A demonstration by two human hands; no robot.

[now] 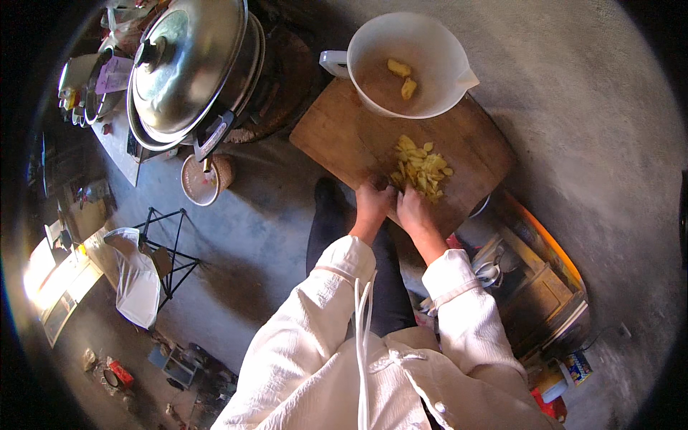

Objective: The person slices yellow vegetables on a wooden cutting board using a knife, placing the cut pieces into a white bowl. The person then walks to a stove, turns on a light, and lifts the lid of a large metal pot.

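Note:
A pile of thin yellow slices, which look like ginger [422, 164], lies on a wooden cutting board [344, 129]. My left hand [372, 200] is at the board's near edge, with its fingers curled. Close beside it, my right hand [415, 208] rests at the near side of the pile, also with bent fingers. The backs of both hands hide whatever may be between the fingers. On the far part of the board stands a white plastic jug [371, 59] with a handle and a spout. Inside it are two yellow chunks [404, 79].
To the left is a large steel wok with a domed lid [185, 70], its black-handled side towards me. A woven basket [200, 180] sits below it. A folding stool with black legs [172, 255] stands further left. Right of my legs is a wooden cabinet [543, 295].

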